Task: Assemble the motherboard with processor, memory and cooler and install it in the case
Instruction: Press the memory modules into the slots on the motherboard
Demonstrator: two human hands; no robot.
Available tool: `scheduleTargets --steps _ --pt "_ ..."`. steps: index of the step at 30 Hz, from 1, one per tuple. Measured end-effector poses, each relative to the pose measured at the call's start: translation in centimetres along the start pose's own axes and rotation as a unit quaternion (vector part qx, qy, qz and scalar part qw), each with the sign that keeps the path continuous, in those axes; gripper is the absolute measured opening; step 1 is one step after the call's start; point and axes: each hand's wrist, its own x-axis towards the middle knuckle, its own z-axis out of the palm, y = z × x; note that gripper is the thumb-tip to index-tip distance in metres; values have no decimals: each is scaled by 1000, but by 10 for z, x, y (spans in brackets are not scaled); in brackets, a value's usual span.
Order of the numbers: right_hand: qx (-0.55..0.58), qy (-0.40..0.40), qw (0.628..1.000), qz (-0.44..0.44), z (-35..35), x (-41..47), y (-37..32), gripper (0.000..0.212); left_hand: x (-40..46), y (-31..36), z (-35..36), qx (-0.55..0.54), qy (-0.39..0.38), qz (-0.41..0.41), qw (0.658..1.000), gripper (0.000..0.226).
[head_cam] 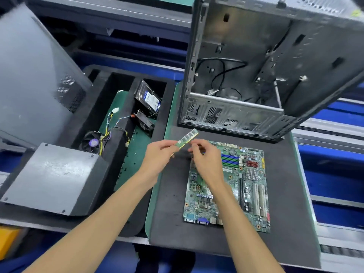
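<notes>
A green motherboard (232, 186) lies flat on the black foam mat (171, 209), with blue and green memory slots (230, 160) near its far end. My left hand (159, 156) pinches the near end of a green memory stick (187, 138), held tilted in the air above the mat's far left. My right hand (204, 156) hovers over the board's far left corner, its fingertips curled at the stick's lower edge. The open metal case (256, 75) stands behind the board. The cooler fan (92, 142) sits in the foam tray on the left.
A foam tray (120, 79) on the left holds a hard drive (149, 98), a small fan (144, 121) and loose cables (112, 127). A grey power supply (53, 178) sits at the near left. The case's side panel (29, 75) leans at the far left.
</notes>
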Motion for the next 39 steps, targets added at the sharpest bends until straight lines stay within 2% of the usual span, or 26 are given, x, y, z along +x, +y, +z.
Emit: scheduleTargets --steps 3,9,12,17,22,24,26,28,30,33,39 --pt "21 40 999 28 -20 -10 11 16 -6 0 18 33 -40 17 998 15" --pt "59 109 990 68 -61 -30 29 36 -13 -2 48 93 -101 35 990 28" --pt "52 87 994 36 -77 -40 34 36 -17 -4 58 130 -118 76 981 33" --pt "42 50 998 0 -96 -47 39 18 -20 -3 69 183 -128 145 964 26" --pt "18 22 999 -20 -102 -41 40 15 -16 1 76 183 -120 175 960 18" --pt "4 26 999 -25 -103 -35 41 12 -9 2 73 142 -79 160 974 12" --pt "-15 33 999 -31 -104 -28 43 12 0 1 65 107 -2 123 987 8" --pt "-37 46 998 -34 -105 -20 45 14 9 -2 58 104 51 86 990 15" --pt "-52 55 997 -21 -103 -12 48 12 15 -7 54 116 57 50 990 20" --pt "-84 58 995 -12 -100 -2 52 11 21 -12 58 123 30 8 992 14" --pt "-143 33 989 -15 -96 8 53 16 28 -14 69 115 24 -20 993 13"
